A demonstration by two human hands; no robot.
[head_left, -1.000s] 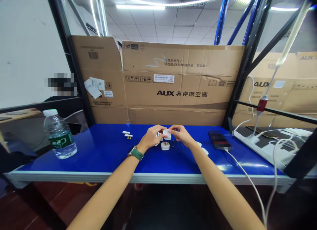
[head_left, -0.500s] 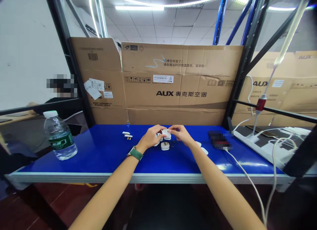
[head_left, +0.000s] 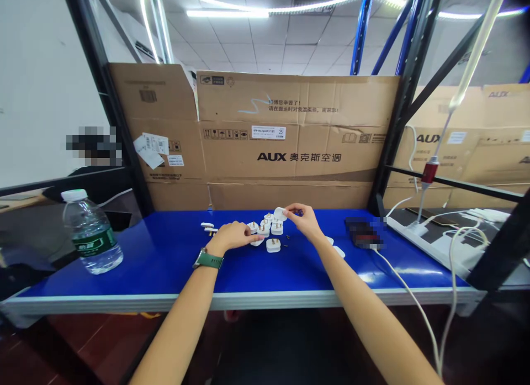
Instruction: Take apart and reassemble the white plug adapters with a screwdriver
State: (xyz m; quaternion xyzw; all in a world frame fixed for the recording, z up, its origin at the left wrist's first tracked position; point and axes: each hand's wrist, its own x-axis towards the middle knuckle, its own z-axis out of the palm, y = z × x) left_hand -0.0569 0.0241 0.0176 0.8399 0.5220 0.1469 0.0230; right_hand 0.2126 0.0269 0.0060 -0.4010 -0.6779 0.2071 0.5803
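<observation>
1. We are pinching a thin white piece (head_left: 280, 214) in our right hand (head_left: 305, 221), by the back of the clustered plugs (head_left: 263, 231).
2. Our left hand (head_left: 232, 236) is curving beside those plugs, apart from the right; whether it is gripping anything, we cannot tell.
3. A single plug (head_left: 273, 246) is lying nearer us.
4. A bottle (head_left: 91, 230) is standing leftward on our blue table (head_left: 165, 263).

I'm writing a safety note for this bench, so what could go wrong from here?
The thin white piece is pinched at the right hand's fingertips and might slip. The left hand is close beside the clustered white plugs, so it could knock one. The tiny dark pieces lie loose near the single plug and might be brushed away.
</observation>
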